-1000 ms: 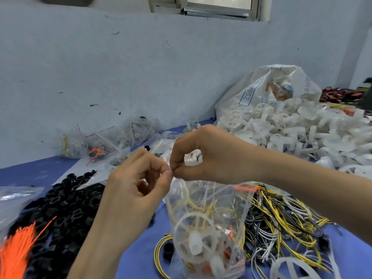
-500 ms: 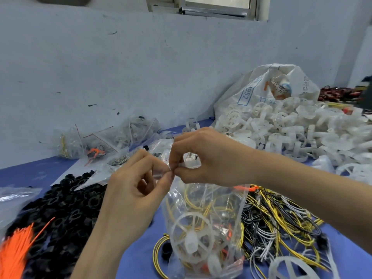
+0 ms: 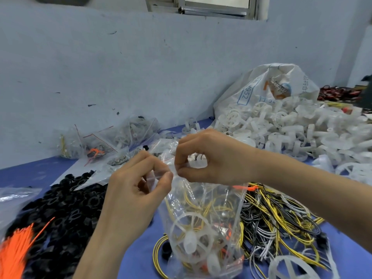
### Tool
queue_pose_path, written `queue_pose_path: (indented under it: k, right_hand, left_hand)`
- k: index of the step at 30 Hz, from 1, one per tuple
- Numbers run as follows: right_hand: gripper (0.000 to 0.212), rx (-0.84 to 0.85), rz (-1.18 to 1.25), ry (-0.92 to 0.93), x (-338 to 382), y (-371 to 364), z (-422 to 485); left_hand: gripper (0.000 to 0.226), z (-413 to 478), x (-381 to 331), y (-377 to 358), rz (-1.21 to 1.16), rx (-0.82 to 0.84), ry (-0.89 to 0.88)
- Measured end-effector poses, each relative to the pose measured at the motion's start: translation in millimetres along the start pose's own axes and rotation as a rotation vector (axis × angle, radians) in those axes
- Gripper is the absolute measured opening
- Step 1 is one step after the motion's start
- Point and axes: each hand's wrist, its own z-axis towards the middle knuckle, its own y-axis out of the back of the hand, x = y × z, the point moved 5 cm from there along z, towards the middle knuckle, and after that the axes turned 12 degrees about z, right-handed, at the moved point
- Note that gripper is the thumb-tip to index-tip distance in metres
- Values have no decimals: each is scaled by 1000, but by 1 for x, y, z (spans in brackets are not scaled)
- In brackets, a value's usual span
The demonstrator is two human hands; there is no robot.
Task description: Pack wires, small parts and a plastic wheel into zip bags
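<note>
Lots getting lost here. The left hand point(image 3: 138, 190) and right hand point(image 3: 209, 158) are covering the top edge of the zip bag point(image 3: 203, 224), so can't tell if the seal is closed. The bag's bottom is running off the lower edge. The small bits around the white wheel point(image 3: 191, 238) inside are blurring together. The orange ties point(image 3: 14, 250) are getting cropped at the left, and the red stuff point(image 3: 338, 93) far right is too small to identify.
</note>
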Motion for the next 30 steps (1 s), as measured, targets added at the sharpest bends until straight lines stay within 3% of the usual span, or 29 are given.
queue_pose_path:
  k: [6,15,23,30]
  right_hand:
    - [3,14,-13,35,4,-3,-2]
    - [7,23,-56,54,3,-5,-6]
    - [15,31,-84,48,0,-2,-10]
    - [12,82,-68,3,-5,-1,-11]
  left_hand:
    - [5,-1,4,-2,-110,108,64]
    - [22,-1,0,3,-16,70,34]
    - [8,-1,-6,2,19,100,9]
    - [11,0,-12,4,122,166,-91]
